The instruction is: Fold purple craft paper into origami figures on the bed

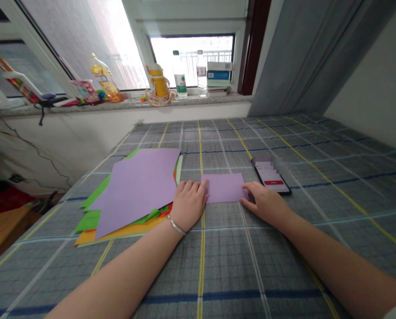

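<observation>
Lightly, left hand [188, 204] and right hand [266, 203] lie open against lilac paper [223, 188].

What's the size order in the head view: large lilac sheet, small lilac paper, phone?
Largest: large lilac sheet. Then small lilac paper and phone: similar, and the phone lies farther away, so unranked.

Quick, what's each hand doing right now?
Left hand: open, fingers on the lilac paper, not gripping.
Right hand: open, touching its other edge, not gripping.
</observation>
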Available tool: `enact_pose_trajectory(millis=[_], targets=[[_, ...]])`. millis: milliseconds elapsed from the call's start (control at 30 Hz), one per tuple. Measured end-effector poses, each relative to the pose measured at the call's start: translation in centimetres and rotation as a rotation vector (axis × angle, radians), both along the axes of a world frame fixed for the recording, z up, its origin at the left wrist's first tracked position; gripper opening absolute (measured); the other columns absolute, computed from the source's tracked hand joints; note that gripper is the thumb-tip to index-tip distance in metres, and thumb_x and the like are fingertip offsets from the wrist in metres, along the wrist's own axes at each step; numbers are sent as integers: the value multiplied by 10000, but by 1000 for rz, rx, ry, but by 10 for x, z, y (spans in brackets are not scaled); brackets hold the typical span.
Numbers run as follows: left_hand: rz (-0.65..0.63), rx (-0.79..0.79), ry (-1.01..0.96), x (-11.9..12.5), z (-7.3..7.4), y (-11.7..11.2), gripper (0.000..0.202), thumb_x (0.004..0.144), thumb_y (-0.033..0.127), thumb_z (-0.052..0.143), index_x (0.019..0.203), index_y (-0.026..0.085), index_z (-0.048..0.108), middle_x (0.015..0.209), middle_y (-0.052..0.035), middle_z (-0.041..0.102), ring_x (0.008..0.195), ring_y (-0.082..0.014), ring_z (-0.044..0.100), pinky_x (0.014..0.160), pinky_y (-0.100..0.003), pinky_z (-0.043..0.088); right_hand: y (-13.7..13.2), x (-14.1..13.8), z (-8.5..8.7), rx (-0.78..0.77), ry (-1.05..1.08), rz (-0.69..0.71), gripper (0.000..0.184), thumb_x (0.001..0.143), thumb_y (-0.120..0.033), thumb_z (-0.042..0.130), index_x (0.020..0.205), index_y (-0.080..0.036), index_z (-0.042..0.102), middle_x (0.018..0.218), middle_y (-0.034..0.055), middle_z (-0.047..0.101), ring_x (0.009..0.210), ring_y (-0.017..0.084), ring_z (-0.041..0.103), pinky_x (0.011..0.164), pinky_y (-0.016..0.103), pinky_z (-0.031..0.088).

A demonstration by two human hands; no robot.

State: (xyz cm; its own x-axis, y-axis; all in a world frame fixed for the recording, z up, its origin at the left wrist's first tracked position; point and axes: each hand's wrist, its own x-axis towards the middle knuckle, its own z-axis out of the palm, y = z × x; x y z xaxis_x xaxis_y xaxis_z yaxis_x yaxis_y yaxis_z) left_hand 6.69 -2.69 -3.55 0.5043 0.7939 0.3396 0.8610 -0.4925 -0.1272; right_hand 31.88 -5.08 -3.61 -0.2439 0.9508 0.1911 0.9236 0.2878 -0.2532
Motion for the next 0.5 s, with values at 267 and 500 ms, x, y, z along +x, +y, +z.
enact_pose_trajectory(millis=[267,500], targets=[[31,-63,-99,-2,0,2,395,902,320,537,1260,152,528,1104,-106,640,1033,-278,557,947,-432,404,-1,2,-1,49,14,-4,433,848,-349,571,1246,-185,518,1187,100,626,1005,259,637,788,365,521],[-74,-223,-583,-4,-11,10,472,815,212,616,1230,178,393,1159,-110,565,1022,-229,588,921,-431,478,4,4,-9,73,293,-37,530,800,-198,561,1309,-208,416,1026,55,631,710,169,634,663,323,520]])
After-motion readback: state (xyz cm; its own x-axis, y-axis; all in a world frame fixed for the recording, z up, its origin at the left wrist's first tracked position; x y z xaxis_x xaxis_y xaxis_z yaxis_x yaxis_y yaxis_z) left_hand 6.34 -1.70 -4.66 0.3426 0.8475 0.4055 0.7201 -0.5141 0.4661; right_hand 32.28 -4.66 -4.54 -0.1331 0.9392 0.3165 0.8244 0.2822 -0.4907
